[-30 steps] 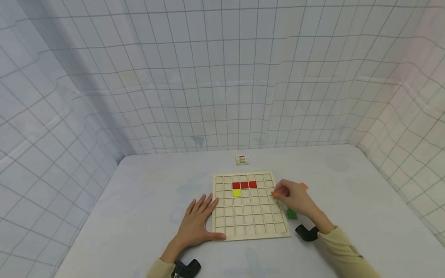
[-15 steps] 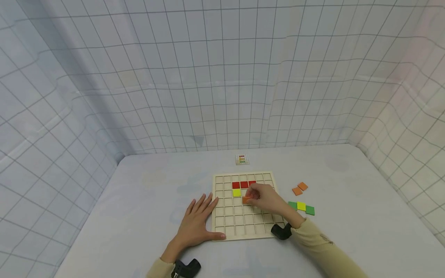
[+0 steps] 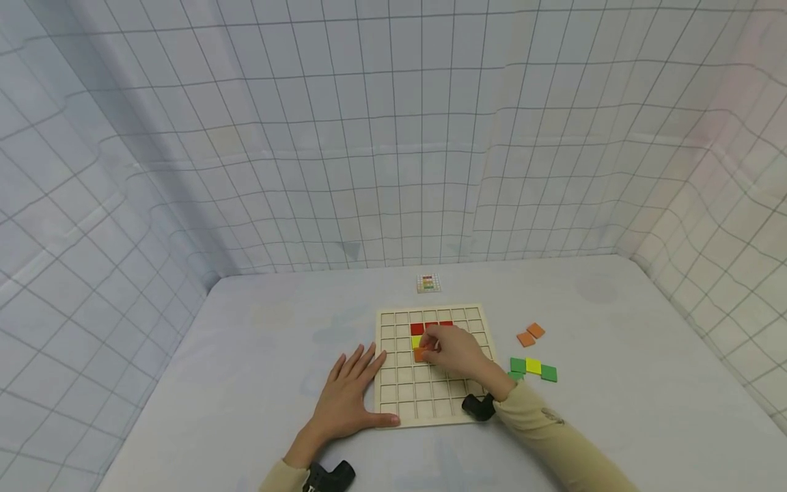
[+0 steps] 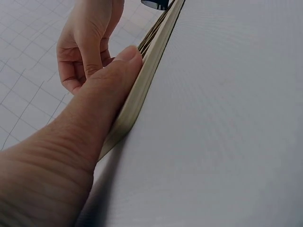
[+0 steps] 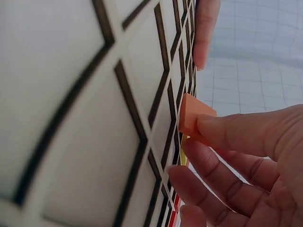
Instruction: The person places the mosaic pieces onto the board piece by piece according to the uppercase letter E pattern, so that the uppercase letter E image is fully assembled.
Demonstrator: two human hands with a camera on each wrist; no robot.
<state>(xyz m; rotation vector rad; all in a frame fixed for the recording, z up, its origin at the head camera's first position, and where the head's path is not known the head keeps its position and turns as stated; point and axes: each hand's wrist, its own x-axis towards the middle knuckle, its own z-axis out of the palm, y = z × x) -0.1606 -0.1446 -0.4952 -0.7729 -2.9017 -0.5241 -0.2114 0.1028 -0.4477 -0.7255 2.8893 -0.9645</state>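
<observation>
A cream grid board (image 3: 406,410) lies on the table. Over it my right hand (image 3: 456,352) pinches an orange square tile (image 3: 419,355) between thumb and fingers. In the right wrist view the orange tile (image 5: 193,116) stands tilted at the board's surface. Just above it on the grid sits a yellow tile (image 3: 416,342), partly covered by my fingers. A row of red tiles (image 3: 417,329) runs behind that, also partly hidden. My left hand (image 3: 347,396) rests spread on the board's left edge, its thumb (image 4: 116,71) along the near corner in the left wrist view.
Two loose orange tiles (image 3: 535,331) lie right of the board. Nearer are green tiles (image 3: 549,373) and a yellow tile (image 3: 533,366), one green partly behind the wrist. A small card with a coloured grid pattern (image 3: 428,283) lies behind the board. Gridded white cloth (image 3: 393,171) surrounds the table.
My right hand has carried the orange tile from the board's right edge leftward to the cell below the yellow tile. The left hand has stayed in place.
</observation>
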